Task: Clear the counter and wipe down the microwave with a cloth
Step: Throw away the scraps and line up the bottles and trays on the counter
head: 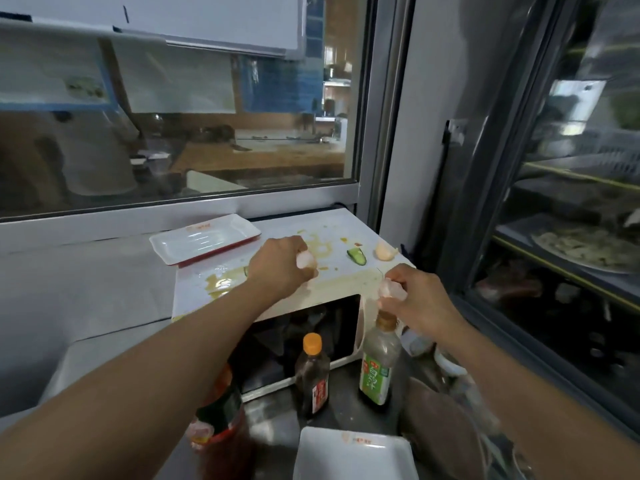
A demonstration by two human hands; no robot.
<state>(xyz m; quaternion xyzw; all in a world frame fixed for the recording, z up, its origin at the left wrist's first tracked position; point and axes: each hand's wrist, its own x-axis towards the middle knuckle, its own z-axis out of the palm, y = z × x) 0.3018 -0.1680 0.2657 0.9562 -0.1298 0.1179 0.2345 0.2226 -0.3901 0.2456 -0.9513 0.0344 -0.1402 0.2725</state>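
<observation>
A white microwave point(332, 285) stands under the window, its top smeared with yellowish spills. My left hand point(280, 268) is over the top and grips a pale piece of eggshell point(306, 260). At the microwave's front right corner, my right hand point(419, 299) pinches another pale eggshell piece point(391, 289). A third eggshell piece point(384, 251) and a green cucumber slice point(356, 255) lie on the top near the right edge. A white rectangular plate point(204, 242) with a red underside rests on the back left of the top. No cloth is in view.
On the dark counter in front stand a dark sauce bottle with an orange cap point(311, 372), a green-labelled bottle point(379, 362) and a red-labelled jar point(218, 420). A white square dish point(353, 459) sits at the near edge. A glass-door fridge point(554, 220) fills the right.
</observation>
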